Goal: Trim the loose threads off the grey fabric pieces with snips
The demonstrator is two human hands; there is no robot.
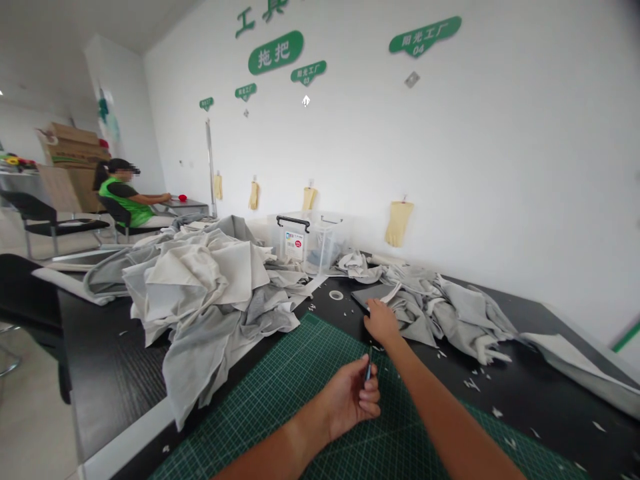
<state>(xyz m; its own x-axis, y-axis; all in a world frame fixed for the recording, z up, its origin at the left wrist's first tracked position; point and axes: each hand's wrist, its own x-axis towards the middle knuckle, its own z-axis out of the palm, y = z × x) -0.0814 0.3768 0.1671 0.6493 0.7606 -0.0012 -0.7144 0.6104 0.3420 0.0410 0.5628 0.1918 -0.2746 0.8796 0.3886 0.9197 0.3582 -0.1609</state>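
My left hand (353,395) is closed around a slim, dark, pen-like tool (369,371) that points up and away, above the green cutting mat (280,373). Just past the mat's far corner, my right hand (383,323) has its fingers curled at the near edge of a flat dark-grey piece (371,294). A white strip lies on that piece beside my hand. My fingertips there are partly hidden. To the right of my right hand, a heap of grey and white cloth (440,303) spreads over the black table (520,393).
A large pile of pale cloth (200,280) covers the table's left side. Behind it stands a clear plastic bin (323,243). A white tape roll (336,295) and white scraps (471,384) lie about. Yellow gloves (399,223) hang on the wall. Another person (127,200) sits far left.
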